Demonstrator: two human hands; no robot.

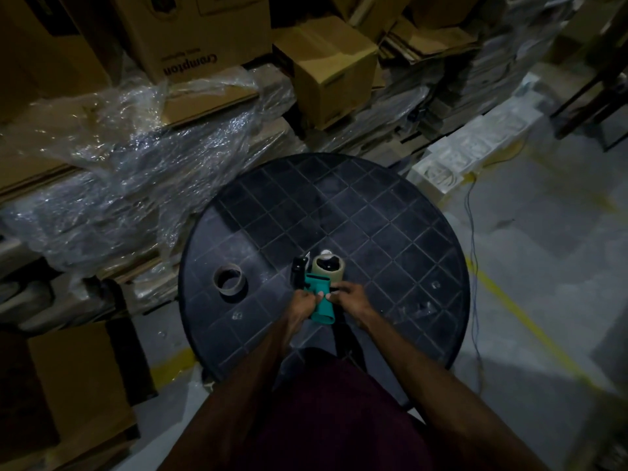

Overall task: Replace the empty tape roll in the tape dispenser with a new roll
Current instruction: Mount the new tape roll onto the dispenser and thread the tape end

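- Both hands, left (303, 302) and right (350, 299), grip the teal-handled dispenser (321, 298) on the round table (390, 232).
- A tan roll (329, 265) seems mounted (dim light).
- The empty core (230, 279) lies apart, left.

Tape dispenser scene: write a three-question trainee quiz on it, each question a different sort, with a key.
1. True or false: the empty cardboard core sits inside the tape dispenser.
2. Multiple choice: what does the left hand grip? A) the teal dispenser handle B) the plastic wrap C) a cardboard box
3. Fill in: the tape roll sits at the dispenser's far end, above the round black ___.

Key
1. False: it lies apart on the table, to the dispenser's left.
2. A; the right hand is on it too.
3. table
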